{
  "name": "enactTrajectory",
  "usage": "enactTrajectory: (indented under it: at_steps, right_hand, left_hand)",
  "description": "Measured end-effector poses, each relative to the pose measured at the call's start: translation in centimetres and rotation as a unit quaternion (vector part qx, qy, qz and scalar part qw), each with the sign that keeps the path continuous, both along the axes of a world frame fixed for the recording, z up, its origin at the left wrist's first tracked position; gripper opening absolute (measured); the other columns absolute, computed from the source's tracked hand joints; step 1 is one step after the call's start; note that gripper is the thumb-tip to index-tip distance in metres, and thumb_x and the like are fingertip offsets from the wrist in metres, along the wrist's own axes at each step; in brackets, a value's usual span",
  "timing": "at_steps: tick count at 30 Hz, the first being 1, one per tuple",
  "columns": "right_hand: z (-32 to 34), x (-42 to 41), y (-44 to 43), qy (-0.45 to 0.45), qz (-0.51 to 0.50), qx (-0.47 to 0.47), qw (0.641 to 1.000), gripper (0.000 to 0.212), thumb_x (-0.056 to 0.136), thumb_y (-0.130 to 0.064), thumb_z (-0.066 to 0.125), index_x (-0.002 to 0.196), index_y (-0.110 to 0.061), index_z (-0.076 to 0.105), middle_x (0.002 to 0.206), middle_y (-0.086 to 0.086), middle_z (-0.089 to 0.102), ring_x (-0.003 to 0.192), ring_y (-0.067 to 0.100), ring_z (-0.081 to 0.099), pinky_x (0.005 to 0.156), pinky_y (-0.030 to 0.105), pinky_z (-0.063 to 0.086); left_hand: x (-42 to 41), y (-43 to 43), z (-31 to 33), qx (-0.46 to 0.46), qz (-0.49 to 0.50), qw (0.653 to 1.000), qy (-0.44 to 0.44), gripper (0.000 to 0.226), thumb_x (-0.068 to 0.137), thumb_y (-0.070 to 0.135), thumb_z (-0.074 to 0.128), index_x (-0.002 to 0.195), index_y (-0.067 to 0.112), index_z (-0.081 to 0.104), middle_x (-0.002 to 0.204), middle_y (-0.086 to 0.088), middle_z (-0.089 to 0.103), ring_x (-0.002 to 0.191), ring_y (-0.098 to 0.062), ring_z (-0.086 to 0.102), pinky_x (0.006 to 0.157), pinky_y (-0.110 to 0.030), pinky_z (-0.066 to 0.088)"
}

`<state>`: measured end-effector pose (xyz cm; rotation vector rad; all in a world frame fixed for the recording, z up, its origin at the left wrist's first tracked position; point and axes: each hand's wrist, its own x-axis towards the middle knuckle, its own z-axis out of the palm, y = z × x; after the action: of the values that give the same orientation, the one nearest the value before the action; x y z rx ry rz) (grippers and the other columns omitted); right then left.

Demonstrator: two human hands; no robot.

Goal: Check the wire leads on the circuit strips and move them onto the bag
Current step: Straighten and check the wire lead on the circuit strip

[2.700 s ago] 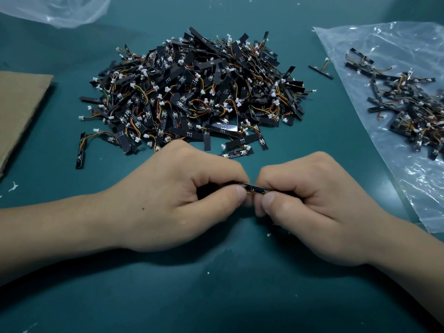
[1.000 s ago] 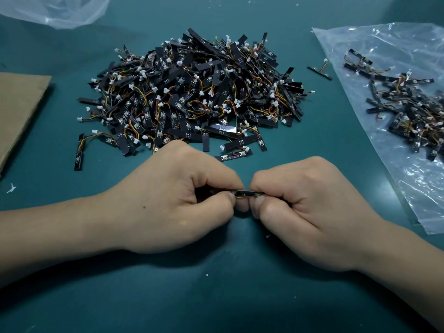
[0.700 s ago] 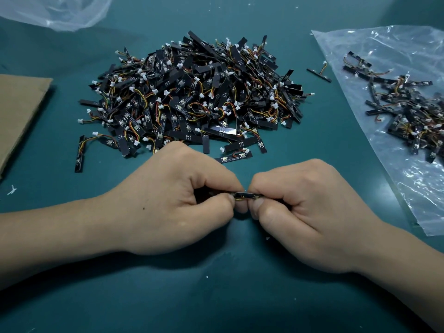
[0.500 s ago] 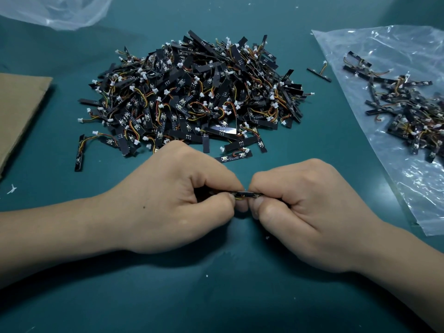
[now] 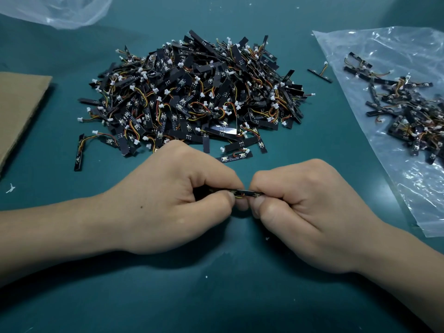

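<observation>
Nearest, low over the teal desk [image 5: 216,299], the left hand [image 5: 173,200] and right hand [image 5: 307,212] meet knuckle to knuckle. Both have their fingers curled and pinch one circuit strip [image 5: 242,193] by its ends, so only its middle and a bit of orange wire show between the thumbs. To check it well, I would hold the board steady with one hand and tug each lead lightly at its solder joint with the other, without bending the strip. Beyond the hands lies the big pile [image 5: 192,97] of unsorted strips. Farther right, the clear bag [image 5: 384,51] carries a smaller heap [image 5: 408,111], where this strip goes if its leads hold.
</observation>
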<state>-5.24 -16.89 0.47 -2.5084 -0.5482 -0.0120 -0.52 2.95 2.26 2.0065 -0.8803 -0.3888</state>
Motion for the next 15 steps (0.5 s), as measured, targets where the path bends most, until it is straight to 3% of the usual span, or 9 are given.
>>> enactTrajectory:
  at_steps: [10, 15]
  right_hand:
    - [-0.23, 0.03, -0.13, 0.000, -0.008, 0.000, 1.000, 0.026, 0.090, -0.023, 0.050, 0.066, -0.013, 0.048, 0.055, -0.001, 0.043, 0.055, 0.025, 0.044, 0.050, 0.047, 0.039]
    - [-0.22, -0.09, -0.37, 0.002, 0.002, 0.033, 0.999, 0.037, 0.098, -0.040, 0.044, 0.073, -0.015, 0.054, 0.056, -0.003, 0.044, 0.054, 0.023, 0.046, 0.051, 0.044, 0.040]
  left_hand:
    - [0.04, 0.18, -0.55, -0.010, 0.002, 1.000, -0.011, 0.038, 0.079, 0.023, 0.053, 0.086, -0.009, 0.073, 0.058, -0.005, 0.063, 0.056, -0.019, 0.051, 0.060, -0.035, 0.045]
    - [0.09, 0.20, -0.64, -0.028, 0.013, 0.999, -0.022, 0.038, 0.083, 0.026, 0.055, 0.093, -0.005, 0.073, 0.060, 0.014, 0.056, 0.057, -0.002, 0.050, 0.063, -0.024, 0.041]
